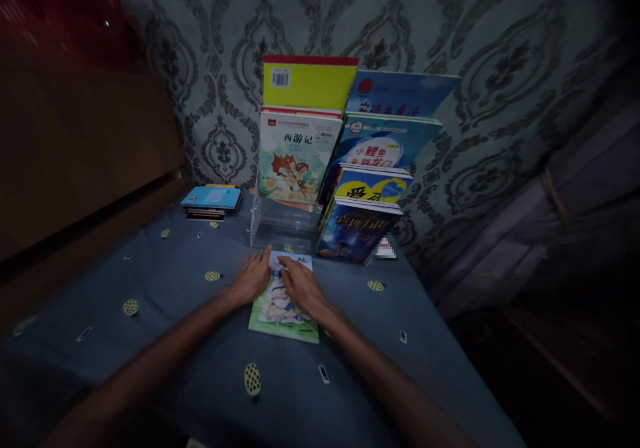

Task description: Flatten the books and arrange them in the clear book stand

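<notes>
A thin children's book with a green cover point(280, 318) lies flat on the blue tablecloth point(165, 288). My left hand point(251, 277) rests on the book's upper left edge, fingers stretched out flat. Beside it, my right hand point(301, 285) lies across the book's upper right part, fingers also flat. Just behind the hands stands a clear acrylic book rack point(280, 225) with an empty front slot.
The rack holds several upright books, among them a white illustrated one point(296, 158) and a dark blue one point(356, 229). A small stack of books point(213, 201) lies at the back left. A wooden panel point(75, 141) runs along the left, patterned wallpaper behind.
</notes>
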Tool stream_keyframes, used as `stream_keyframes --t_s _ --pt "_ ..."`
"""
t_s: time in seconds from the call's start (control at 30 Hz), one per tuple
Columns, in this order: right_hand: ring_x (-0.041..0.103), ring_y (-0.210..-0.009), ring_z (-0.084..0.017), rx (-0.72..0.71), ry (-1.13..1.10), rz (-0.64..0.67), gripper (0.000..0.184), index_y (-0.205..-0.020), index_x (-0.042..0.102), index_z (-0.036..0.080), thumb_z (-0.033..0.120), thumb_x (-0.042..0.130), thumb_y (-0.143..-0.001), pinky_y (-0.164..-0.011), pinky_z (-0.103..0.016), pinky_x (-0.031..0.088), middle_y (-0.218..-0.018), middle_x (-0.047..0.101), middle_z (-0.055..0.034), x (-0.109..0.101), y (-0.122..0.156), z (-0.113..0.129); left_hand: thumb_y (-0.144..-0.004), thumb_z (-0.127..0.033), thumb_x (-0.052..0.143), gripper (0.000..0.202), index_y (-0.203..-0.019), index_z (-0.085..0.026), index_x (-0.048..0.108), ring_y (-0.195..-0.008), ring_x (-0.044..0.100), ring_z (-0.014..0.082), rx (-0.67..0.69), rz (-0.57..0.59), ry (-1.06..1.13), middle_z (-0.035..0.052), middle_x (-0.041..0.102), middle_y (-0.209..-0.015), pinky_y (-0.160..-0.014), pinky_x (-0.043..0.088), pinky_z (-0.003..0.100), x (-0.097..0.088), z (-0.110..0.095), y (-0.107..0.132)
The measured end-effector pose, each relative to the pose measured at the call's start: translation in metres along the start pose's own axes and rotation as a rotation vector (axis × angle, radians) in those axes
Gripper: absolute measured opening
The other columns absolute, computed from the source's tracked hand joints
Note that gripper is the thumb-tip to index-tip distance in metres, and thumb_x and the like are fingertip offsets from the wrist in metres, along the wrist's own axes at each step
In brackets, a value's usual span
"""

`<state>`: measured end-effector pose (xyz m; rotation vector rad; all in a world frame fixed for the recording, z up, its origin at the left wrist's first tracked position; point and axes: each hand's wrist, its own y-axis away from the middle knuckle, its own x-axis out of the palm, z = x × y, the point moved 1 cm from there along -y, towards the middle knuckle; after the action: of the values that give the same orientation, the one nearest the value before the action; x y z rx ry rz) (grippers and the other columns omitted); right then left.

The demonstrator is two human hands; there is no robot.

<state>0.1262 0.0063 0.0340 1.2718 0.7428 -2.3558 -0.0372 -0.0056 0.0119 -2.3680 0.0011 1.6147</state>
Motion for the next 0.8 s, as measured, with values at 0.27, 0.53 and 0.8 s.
stream_keyframes --t_s 0.27,0.53,0.8 --pt "0.041 -0.142 -0.025 -0.047 0.098 0.087 0.048 -0.143 0.045 0.011 0.015 0.035 -0.096 -0.119 -0.044 0.028 -0.147 0.051 -0.0177 0.038 -0.022 -0.027 -0.094 -0.016 0.034 0.051 -0.143 -0.002 0.036 -0.134 0.048 0.0309 0.017 -0.059 -0.017 0.0252 0.053 -0.140 -0.109 0.039 0.049 0.016 0.011 0.001" --pt "0.043 -0.140 -0.026 0.071 0.033 0.043 0.049 -0.144 0.046 0.013 0.022 0.032 -0.098 -0.118 -0.053 0.028 -0.150 0.048 -0.0155 0.005 0.014 -0.091 -0.097 -0.021 0.034 0.046 -0.139 -0.009 0.049 -0.141 0.041 0.0280 0.072 -0.024 -0.072 0.0181 0.050 -0.147 -0.114 0.034 0.046 0.017 0.013 0.000" --pt "0.044 -0.140 -0.026 0.084 0.000 0.011 0.050 -0.145 0.045 0.017 0.023 0.036 -0.097 -0.118 -0.051 0.030 -0.151 0.048 -0.0112 0.010 0.014 -0.092 -0.101 -0.041 0.031 0.055 -0.147 -0.013 0.041 -0.149 0.025 0.0279 0.175 0.150 -0.080 0.0139 0.038 -0.157 -0.120 0.020 0.049 0.014 0.015 -0.008"
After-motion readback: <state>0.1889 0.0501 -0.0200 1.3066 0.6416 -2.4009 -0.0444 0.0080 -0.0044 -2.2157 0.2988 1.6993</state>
